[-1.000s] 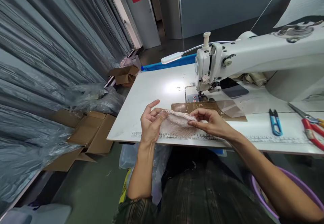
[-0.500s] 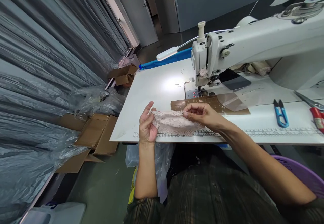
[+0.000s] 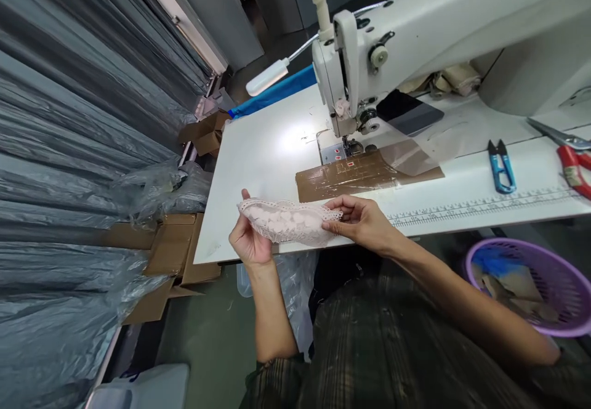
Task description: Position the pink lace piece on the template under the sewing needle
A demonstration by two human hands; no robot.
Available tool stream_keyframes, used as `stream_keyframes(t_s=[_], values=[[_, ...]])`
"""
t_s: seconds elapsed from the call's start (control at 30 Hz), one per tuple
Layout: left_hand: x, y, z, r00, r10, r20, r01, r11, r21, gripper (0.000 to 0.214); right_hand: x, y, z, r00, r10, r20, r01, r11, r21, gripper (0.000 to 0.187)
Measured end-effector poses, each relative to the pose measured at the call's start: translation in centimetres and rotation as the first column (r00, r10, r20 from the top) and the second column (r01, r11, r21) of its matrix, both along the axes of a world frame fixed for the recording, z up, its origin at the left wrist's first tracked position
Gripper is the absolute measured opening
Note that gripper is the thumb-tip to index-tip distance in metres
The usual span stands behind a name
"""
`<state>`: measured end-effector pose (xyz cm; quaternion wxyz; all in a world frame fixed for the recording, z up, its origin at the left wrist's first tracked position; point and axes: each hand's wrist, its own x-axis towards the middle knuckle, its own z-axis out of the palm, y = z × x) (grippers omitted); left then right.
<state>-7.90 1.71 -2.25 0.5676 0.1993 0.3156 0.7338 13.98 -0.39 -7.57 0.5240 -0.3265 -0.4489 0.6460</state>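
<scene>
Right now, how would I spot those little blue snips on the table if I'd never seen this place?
Start at the big white sewing machine and follow the white table toward its right end. The blue snips lie there alone above the printed ruler strip; the red-handled scissors further right are bigger.

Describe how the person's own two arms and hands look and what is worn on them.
Both arms are bare from hand to above the elbow, with no gloves, rings, watch or bracelet that shows. The left hand and right hand are uncovered. Short sleeves of a dark garment with thin lighter stripes begin at the upper arm.
</scene>
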Motion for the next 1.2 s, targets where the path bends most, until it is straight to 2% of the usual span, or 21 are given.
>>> stream_keyframes(t_s=[0.13,0.3,0.4,0.6,0.73,0.87,1.0,1.1,1.2], values=[[-0.4,0.1,-1.1,0.999,0.016,-0.038,-0.013,0.997,0.072,0.038,-0.1,-0.2,0.5,0.991,-0.130,0.011,0.129,0.989,0.078,0.035],[-0.8,0.3,-1.8,0.986,-0.003,-0.170,0.030,0.987,0.157,0.028,0.2,-0.2,0.9,0.992,-0.121,-0.018,0.123,0.989,0.083,0.032],[-0.9,0.3,-1.9,0.971,0.026,-0.236,0.015,0.986,0.169,0.022,0.4,-0.1,0.9,0.993,-0.118,-0.007,0.118,0.990,0.079,0.032],[-1.2,-0.1,-1.6,0.946,0.058,-0.319,0.007,0.980,0.197,0.018,0.8,0.0,1.8,0.987,-0.158,-0.040,0.158,0.987,-0.006,0.037],[-1.0,-0.9,-1.2,0.970,0.028,-0.241,0.026,0.976,0.216,0.028,1.2,-0.1,2.5,0.987,-0.152,-0.044,0.153,0.988,0.030,0.031],[-0.4,-1.6,-1.0,0.983,-0.016,-0.184,0.060,0.970,0.237,0.039,1.6,-0.1,2.5,0.990,-0.141,-0.025,0.143,0.981,0.129,0.030],[-0.1,-1.9,-1.2,0.967,0.072,-0.246,-0.011,0.970,0.241,0.035,2.0,0.2,1.8,0.985,-0.167,-0.042,0.172,0.964,0.202,0.026],[0.0,-2.0,-1.3,0.959,0.122,-0.254,-0.056,0.966,0.253,0.035,2.1,0.3,1.4,0.983,-0.180,-0.032,0.183,0.966,0.184,0.027],[0.3,-1.8,-1.4,0.974,0.113,-0.197,-0.076,0.980,0.186,0.034,1.8,0.6,1.3,0.987,-0.157,-0.038,0.160,0.982,0.102,0.033]])
